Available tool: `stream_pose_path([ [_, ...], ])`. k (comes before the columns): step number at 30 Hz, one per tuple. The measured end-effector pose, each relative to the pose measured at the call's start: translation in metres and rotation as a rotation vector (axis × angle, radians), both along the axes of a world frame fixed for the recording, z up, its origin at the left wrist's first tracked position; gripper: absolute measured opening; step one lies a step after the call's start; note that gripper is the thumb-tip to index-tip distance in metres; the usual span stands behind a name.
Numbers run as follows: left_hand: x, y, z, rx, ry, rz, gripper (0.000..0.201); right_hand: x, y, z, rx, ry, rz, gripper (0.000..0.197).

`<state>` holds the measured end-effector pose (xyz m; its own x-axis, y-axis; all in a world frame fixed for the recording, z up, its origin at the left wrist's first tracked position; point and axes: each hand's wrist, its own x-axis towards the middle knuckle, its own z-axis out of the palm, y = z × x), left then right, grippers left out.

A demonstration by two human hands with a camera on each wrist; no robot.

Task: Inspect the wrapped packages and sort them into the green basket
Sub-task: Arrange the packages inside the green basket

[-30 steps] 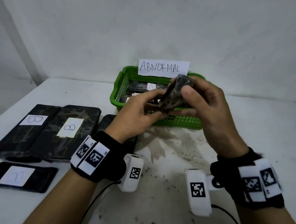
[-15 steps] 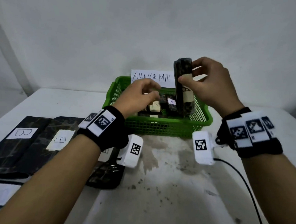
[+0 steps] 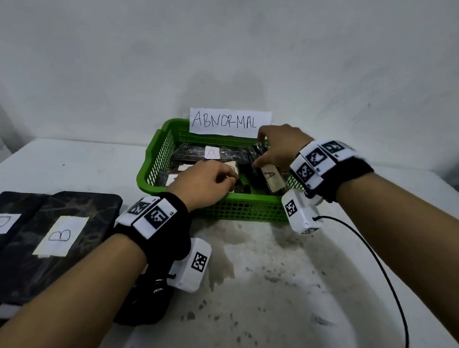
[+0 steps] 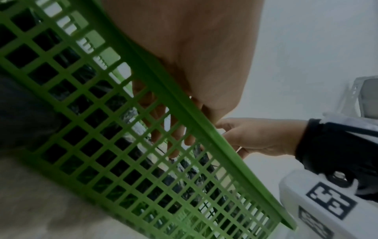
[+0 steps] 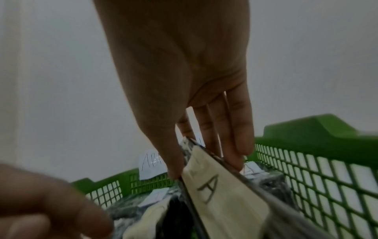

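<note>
Package marked "A" [image 3: 267, 173], black-wrapped, stood tilted in the green basket [image 3: 221, 205] toward its right wall, long axis running from near rim to far rim. Right wrist view alone showed the right hand [image 5: 184, 72] pinching its upper end between thumb and fingers. Left hand [image 3: 203, 184] hung over the near rim, fingers loosely curled, holding nothing.

glossy wrapped package [image 3: 263, 173], plastic basket [image 3: 153, 169]

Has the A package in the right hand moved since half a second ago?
Yes. The A package has dropped below the ABNORMAL sign into the basket.
</note>
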<state>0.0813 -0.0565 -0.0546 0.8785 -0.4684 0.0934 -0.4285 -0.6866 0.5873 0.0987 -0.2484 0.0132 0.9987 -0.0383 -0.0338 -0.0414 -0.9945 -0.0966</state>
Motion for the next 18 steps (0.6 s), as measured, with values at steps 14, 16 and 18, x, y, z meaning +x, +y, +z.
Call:
stream_pose_path([
  [14, 0.002, -0.005, 0.003, 0.229, -0.030, 0.013, 0.037, 0.016, 0.000, -0.004, -0.067, 0.345, 0.155, 0.071],
  [16, 0.001, -0.004, 0.004, 0.236, -0.027, 0.007, 0.038, 0.018, -0.001, -0.007, -0.086, 0.375, 0.124, 0.067],
  [18, -0.002, -0.002, 0.005, 0.224, -0.022, -0.024, 0.036, 0.022, -0.005, -0.012, -0.071, 0.387, 0.095, 0.057],
])
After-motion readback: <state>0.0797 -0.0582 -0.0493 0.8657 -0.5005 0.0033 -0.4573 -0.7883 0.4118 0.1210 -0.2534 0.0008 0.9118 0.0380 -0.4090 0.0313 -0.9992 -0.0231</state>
